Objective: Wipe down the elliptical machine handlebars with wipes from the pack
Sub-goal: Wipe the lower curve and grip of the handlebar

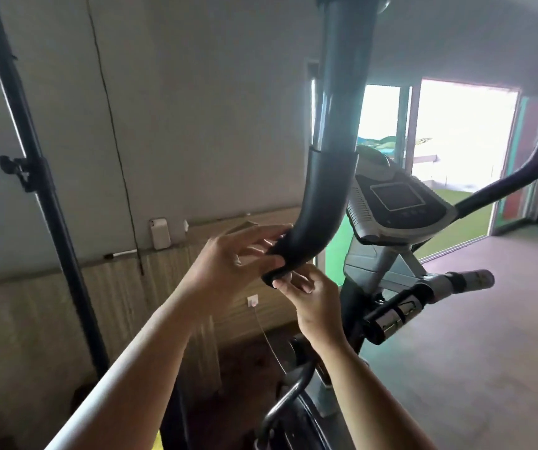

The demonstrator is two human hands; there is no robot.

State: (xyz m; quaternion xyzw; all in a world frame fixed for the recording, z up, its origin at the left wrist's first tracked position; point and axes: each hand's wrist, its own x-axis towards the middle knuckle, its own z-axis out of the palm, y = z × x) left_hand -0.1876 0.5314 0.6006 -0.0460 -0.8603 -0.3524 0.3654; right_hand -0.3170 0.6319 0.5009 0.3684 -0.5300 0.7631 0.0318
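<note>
The elliptical's left handlebar (322, 190) is a thick dark tube that curves down from the top centre and ends just in front of me. My left hand (228, 264) is at that end from the left, fingers reaching behind the tube and thumb in front of it. My right hand (313, 300) comes up from below and its curled fingertips pinch the tip of the bar. A small pale patch shows between the fingers; motion blur hides whether it is a wipe. The right handlebar (517, 180) rises at the far right. No wipe pack is in view.
The console (394, 199) with its screen sits behind the bar, and short fixed grips (465, 280) stick out below it. A black stand pole (33, 177) leans at the left. A wooden ledge (215, 222) along the wall holds a white phone (160, 233). An open doorway lies at the right.
</note>
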